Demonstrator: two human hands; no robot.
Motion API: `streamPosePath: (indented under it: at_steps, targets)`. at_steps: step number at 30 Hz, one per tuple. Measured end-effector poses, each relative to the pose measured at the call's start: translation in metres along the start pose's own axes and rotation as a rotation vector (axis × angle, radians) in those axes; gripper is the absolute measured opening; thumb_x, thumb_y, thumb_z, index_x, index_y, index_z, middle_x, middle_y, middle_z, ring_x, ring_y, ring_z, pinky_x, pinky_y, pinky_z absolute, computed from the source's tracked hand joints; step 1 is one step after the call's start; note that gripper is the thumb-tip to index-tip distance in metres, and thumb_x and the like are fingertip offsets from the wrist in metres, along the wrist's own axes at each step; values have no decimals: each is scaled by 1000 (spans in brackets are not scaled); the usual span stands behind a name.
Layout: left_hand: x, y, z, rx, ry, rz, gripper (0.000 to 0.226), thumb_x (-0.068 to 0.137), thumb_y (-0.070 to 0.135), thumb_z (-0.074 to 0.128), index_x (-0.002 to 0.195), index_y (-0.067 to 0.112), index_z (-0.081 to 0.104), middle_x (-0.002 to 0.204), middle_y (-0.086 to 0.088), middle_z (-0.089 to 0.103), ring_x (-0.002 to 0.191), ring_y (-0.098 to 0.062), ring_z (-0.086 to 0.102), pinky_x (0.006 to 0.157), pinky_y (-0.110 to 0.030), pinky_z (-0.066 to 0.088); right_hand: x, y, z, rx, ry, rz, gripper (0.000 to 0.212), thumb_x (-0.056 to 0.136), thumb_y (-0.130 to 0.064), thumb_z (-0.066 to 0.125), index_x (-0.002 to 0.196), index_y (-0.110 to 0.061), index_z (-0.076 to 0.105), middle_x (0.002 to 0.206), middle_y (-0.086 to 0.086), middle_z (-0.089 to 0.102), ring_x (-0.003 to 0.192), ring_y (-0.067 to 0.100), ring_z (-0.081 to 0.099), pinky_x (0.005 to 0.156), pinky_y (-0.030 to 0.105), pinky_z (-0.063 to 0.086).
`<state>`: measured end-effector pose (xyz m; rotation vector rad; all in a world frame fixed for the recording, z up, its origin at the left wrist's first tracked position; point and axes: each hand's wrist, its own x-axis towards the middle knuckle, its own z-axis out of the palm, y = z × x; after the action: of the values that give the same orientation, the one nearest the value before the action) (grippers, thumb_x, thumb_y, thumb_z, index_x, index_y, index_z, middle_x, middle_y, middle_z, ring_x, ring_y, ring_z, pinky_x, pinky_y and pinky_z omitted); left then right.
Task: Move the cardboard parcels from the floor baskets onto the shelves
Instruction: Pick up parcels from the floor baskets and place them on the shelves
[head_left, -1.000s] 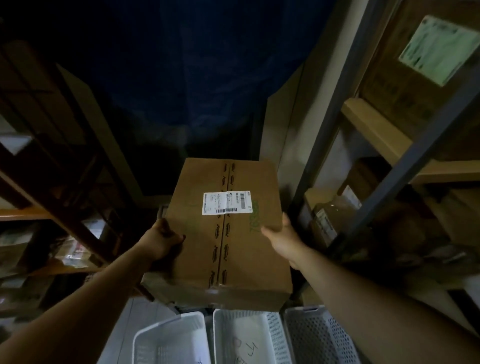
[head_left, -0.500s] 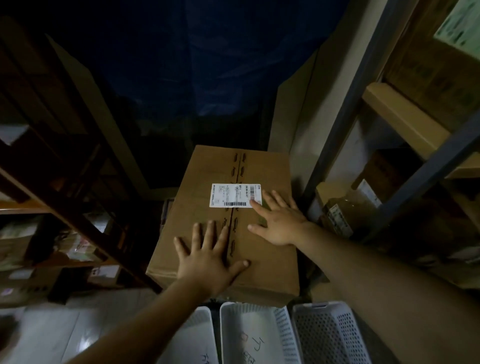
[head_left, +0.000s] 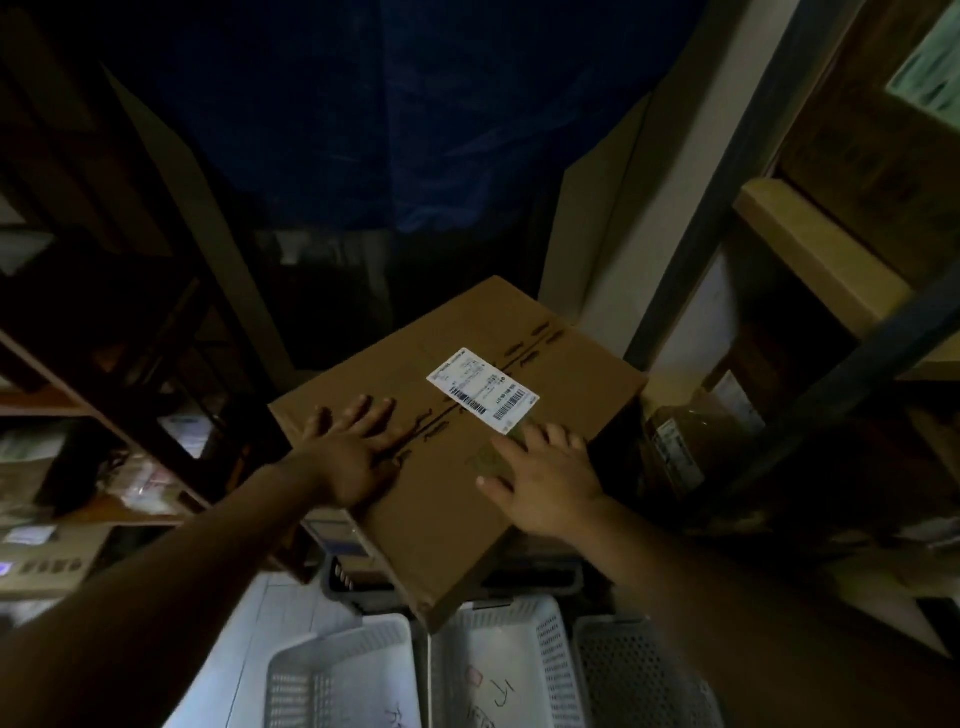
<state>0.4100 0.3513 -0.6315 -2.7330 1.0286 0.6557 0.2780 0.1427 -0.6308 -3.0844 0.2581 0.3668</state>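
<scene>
The left hand (head_left: 353, 457) and right hand (head_left: 545, 483) lay flat, fingers spread, on the cardboard parcel (head_left: 452, 457), skewed above the 3 floor baskets (head_left: 498, 623). Even downward pressure seemed best for pivoting it square without tipping.

Left hand (head_left: 353, 457) and right hand (head_left: 545, 486) atop the parcel (head_left: 415, 535), floor baskets (head_left: 498, 621) beneath, shelves (head_left: 810, 260) on either side

Too small to read: print on the white label (head_left: 483, 391) atop the cardboard parcel (head_left: 441, 499). Cut off at the bottom edge, below the parcel: white baskets (head_left: 553, 660).
</scene>
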Motion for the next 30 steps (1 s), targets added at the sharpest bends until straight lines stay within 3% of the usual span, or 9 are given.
streamPosePath:
  at_steps: [3,6,8,12,15,19,22,25,30]
  targets:
    - [-28,59,9,-175,159,-122,73,89,71,19,151,40,-4,160,2,-13,146,-33,-15,110,-66,-10,32,22,-16,78,42,8,63,96,-61,29,151,-31,22,157,7,24,142,29,20,114,48,20]
    - [-54,110,29,-191,91,-112,104,64,91,2,148,34,-18,152,-2,-29,140,-37,-28,104,-65,-18,54,38,-14,109,-73,94,74,92,-71,25,154,-38,1,164,3,-7,149,29,-12,118,52,-3]
    - [-56,111,40,-107,55,-103,114,56,95,2,146,31,-26,146,-4,-37,139,-39,-31,104,-66,-17,57,41,-7,115,-128,128,77,90,-75,21,153,-40,-6,162,3,-16,148,27,-19,118,52,-9]
    - [-44,80,39,-13,88,-43,107,59,85,10,146,33,-25,147,-4,-37,141,-38,-28,107,-65,-15,48,38,1,116,-117,158,80,87,-78,14,153,-40,-9,163,3,-16,148,27,-16,118,51,-7]
    - [-35,44,32,70,37,54,102,71,80,33,144,39,-27,156,-4,-28,142,-33,-27,109,-63,-16,34,30,3,98,-123,190,84,84,-81,14,153,-38,-8,163,5,-10,149,30,-9,118,53,0]
    - [-21,1,13,125,-49,143,107,73,71,53,129,50,-36,154,4,-32,135,-25,-35,107,-63,-18,13,15,6,32,-89,196,86,83,-82,13,154,-36,-3,163,7,3,146,33,5,115,50,11]
    - [-19,-11,7,45,-85,47,112,71,65,62,136,54,-29,142,13,-40,137,-30,-36,103,-72,-10,4,16,11,10,-53,179,85,83,-82,15,154,-37,1,161,6,13,143,32,12,112,49,16]
    - [-27,-12,15,-149,-64,-42,112,73,58,68,143,49,-20,146,9,-42,133,-31,-42,111,-67,5,-1,23,15,40,-51,161,81,84,-81,18,153,-40,2,161,3,11,144,29,7,113,48,12]
    - [-30,-9,25,-232,1,-32,115,73,59,68,147,39,-18,154,0,-32,134,-33,-40,115,-57,0,-1,27,17,82,-21,160,76,87,-78,20,153,-42,6,162,-1,7,146,27,3,115,48,7]
